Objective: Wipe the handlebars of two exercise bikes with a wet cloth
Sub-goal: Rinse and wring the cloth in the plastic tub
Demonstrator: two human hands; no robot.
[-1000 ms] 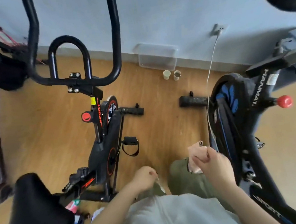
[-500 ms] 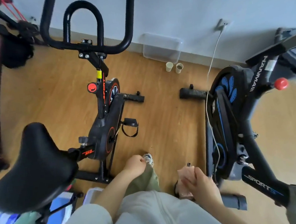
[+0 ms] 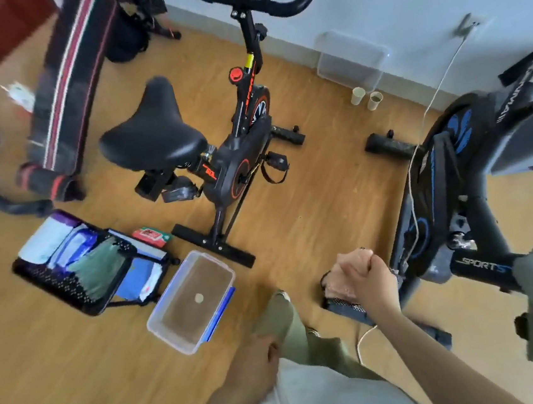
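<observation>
Pink cloth (image 3: 336,286) sits bunched in the right hand (image 3: 366,275), whose fingers are clamped round it in a fist, so only a crumpled edge shows on the hand's left side. My reading is that the cloth is being readied, either for a dip or for the first wipe.

The clear tub (image 3: 171,288) holding water stands on the floor (image 3: 308,204) to the left of that hand, just ahead of the left hand (image 3: 256,364). If the cloth needs wetting, it should be squeezed out over the tub. Drips on the wood or on the white cable (image 3: 364,335) that trails close under the right forearm would be unwelcome.

Before wiping, it is better to shake the wad open and wrap it round the bar. Then slide it along the whole curve, including the ends and the clamp.

The handlebars (image 3: 287,5) of the red-trimmed bike (image 3: 238,168) stand well ahead of the right hand and to its left. Their upper loops are cut off by the frame edge. The blue-trimmed bike (image 3: 475,265) rises just to the right of the same hand, but its handlebars are out of view altogether.

The left hand hangs low against a green trouser leg (image 3: 280,318). I cannot tell whether its fingers are spread or curled on the fabric. How wet the cloth is also cannot be judged, and motion blur smears the right edge of the view.
</observation>
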